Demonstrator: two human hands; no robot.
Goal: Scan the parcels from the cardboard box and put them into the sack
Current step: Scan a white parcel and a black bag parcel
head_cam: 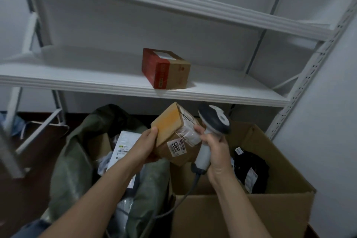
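Brown parcel (174, 131) sits in your left hand (145, 146), fingers curled round it, just above the left edge of the box (241, 216). Your right hand (217, 148) grips the scanner (213, 120) right beside the parcel, over the box too. The green sack (73, 160) stands open, touching the box's left side.

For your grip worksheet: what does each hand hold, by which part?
Left hand grips the parcel by its left edge; right hand grips the scanner by its handle.
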